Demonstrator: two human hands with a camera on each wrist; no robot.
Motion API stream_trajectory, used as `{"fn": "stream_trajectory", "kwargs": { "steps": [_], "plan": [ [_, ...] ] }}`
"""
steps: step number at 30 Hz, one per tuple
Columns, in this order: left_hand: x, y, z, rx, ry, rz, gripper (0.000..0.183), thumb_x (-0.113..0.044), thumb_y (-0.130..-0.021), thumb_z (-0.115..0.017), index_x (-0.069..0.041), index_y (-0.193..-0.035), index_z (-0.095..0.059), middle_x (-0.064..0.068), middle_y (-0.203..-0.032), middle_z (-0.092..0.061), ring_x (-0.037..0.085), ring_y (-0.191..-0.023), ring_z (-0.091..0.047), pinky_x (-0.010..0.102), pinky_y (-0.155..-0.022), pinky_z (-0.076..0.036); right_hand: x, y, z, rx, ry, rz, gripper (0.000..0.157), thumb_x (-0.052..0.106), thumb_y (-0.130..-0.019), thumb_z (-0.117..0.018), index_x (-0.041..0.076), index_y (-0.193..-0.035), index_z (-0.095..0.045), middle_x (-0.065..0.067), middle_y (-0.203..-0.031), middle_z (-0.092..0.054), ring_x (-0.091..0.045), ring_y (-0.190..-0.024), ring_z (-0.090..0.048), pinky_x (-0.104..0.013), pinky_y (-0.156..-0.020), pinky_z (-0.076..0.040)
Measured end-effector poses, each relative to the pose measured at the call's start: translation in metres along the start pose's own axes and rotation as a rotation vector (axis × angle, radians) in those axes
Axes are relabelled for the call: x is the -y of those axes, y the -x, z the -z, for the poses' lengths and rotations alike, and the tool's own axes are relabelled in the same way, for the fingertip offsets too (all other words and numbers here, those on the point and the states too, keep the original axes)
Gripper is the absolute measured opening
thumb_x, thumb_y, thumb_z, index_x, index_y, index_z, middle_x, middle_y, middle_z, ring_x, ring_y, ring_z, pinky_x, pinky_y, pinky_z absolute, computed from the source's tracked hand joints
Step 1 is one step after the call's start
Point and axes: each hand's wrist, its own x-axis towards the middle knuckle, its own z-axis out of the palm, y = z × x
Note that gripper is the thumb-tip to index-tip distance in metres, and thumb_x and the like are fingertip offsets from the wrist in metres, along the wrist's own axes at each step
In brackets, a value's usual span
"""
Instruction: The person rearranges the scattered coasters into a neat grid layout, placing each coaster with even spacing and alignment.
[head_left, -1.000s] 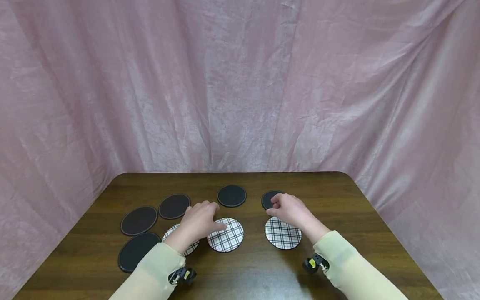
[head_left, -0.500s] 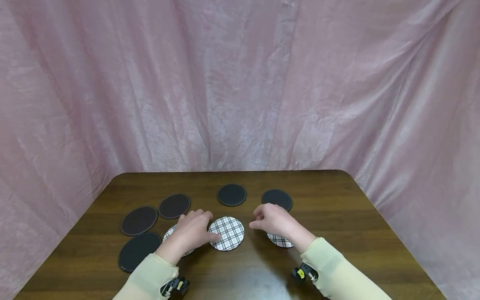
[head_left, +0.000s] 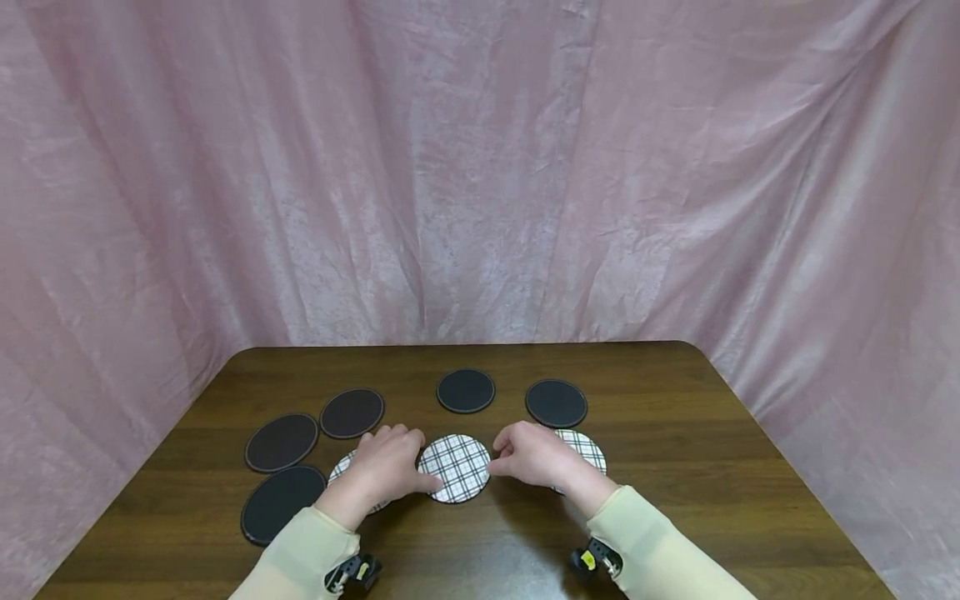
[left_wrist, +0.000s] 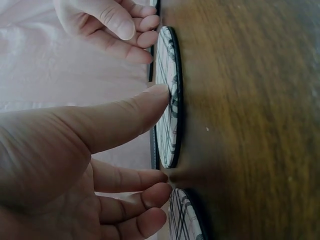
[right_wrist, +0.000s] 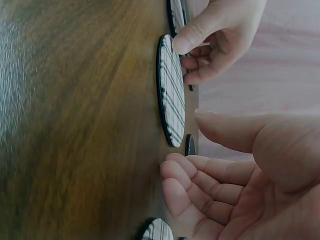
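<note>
A round white coaster (head_left: 461, 458) with a black plaid pattern lies flat on the table between both hands. My left hand (head_left: 384, 468) rests its thumb on this coaster's left part; its fingers lie beside the left edge, apart from the thumb. Right of the same coaster, my right hand (head_left: 529, 455) hovers close to the edge with loosely curled fingers and nothing between them. Partly under the left hand shows a second plaid coaster (head_left: 341, 467). A third plaid coaster (head_left: 587, 448) is partly hidden behind the right hand and wrist.
Several round black discs lie flat on the brown wooden table (head_left: 697, 500). Of these, one disc (head_left: 466, 391) and another disc (head_left: 557, 403) are at the back, while a disc (head_left: 281, 442) is at the left. A pink curtain (head_left: 480, 167) hangs behind the table.
My right hand has moved left and slightly nearer, from above the right plaid coaster to the middle coaster's right edge. The left hand has shifted slightly left and nearer, its thumb still on that coaster.
</note>
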Motion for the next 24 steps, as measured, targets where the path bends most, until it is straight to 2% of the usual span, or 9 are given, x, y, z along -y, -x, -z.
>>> {"fn": "stream_trajectory", "kwargs": {
  "steps": [9, 15, 19, 22, 24],
  "plan": [
    [0.0, -0.001, -0.001, -0.002, -0.015, -0.004, 0.072, -0.054, -0.076, -0.099, -0.002, -0.12, -0.076, 0.012, -0.108, -0.071, 0.033, -0.103, -0.064, 0.06, -0.091, -0.047, 0.004, -0.002, -0.005, 0.005, 0.008, 0.021, 0.034, 0.021, -0.091, -0.091, -0.002, -0.112, -0.08, 0.0, -0.091, -0.078, -0.012, -0.085, -0.069, -0.041, -0.088, -0.059],
    [0.0, 0.0, -0.002, -0.009, -0.014, -0.007, 0.072, -0.056, -0.075, -0.1, -0.002, -0.115, -0.075, 0.01, -0.104, -0.07, 0.032, -0.1, -0.063, 0.057, -0.088, -0.047, 0.007, -0.003, -0.005, 0.01, 0.025, 0.037, 0.017, 0.02, -0.091, -0.091, 0.007, -0.095, -0.081, 0.007, -0.074, -0.067, -0.009, -0.069, -0.054, -0.032, -0.072, -0.05],
    [0.0, 0.0, -0.003, -0.009, -0.015, -0.01, 0.069, -0.055, -0.075, -0.1, -0.002, -0.112, -0.075, 0.01, -0.102, -0.069, 0.031, -0.098, -0.063, 0.056, -0.087, -0.047, 0.008, -0.003, -0.004, 0.019, 0.017, 0.03, 0.016, 0.021, -0.091, -0.091, 0.01, -0.09, -0.079, 0.008, -0.073, -0.065, -0.01, -0.068, -0.053, -0.032, -0.07, -0.048],
    [0.0, -0.001, -0.004, -0.006, -0.009, -0.011, 0.067, -0.054, -0.076, -0.1, -0.003, -0.11, -0.074, 0.009, -0.1, -0.069, 0.031, -0.096, -0.062, 0.055, -0.086, -0.047, 0.004, -0.006, -0.007, 0.028, 0.013, 0.027, 0.017, 0.023, -0.09, -0.091, 0.011, -0.089, -0.079, 0.007, -0.073, -0.065, -0.011, -0.069, -0.055, -0.033, -0.071, -0.049],
    [0.0, -0.002, -0.004, -0.005, -0.002, -0.011, 0.065, -0.053, -0.076, -0.1, -0.003, -0.109, -0.074, 0.009, -0.099, -0.069, 0.03, -0.095, -0.062, 0.055, -0.086, -0.047, -0.009, -0.013, -0.016, 0.017, 0.026, 0.055, 0.018, 0.026, -0.091, -0.09, 0.013, -0.087, -0.079, 0.009, -0.071, -0.065, -0.01, -0.067, -0.055, -0.033, -0.07, -0.049]
  ]
}}
